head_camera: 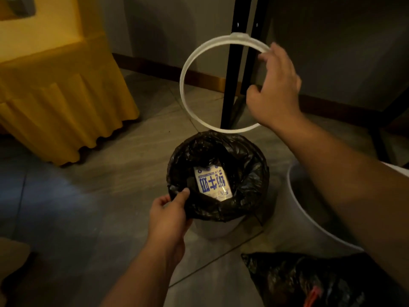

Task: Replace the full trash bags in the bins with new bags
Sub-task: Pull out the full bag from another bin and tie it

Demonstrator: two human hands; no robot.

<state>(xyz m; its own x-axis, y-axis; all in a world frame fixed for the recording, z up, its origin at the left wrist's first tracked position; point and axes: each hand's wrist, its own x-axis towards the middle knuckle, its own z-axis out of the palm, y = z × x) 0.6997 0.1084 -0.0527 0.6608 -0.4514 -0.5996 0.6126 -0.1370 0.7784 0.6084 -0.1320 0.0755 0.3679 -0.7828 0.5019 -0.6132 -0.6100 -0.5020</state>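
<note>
A small white bin (213, 229) stands on the floor, lined with a black trash bag (250, 173) folded over its rim. Inside lies a white and blue milk carton (212, 183). My left hand (170, 214) pinches the bag's near-left edge between thumb and fingers. My right hand (275, 87) holds the bin's white plastic ring (188, 63) raised and tilted above the far side of the bin, gripping its right side.
A second white bin (307, 209) stands to the right, partly behind my right arm. A filled black bag (294, 280) lies at the bottom right. A yellow draped table (62, 89) is at the left. Black stand legs (232, 69) rise behind the ring.
</note>
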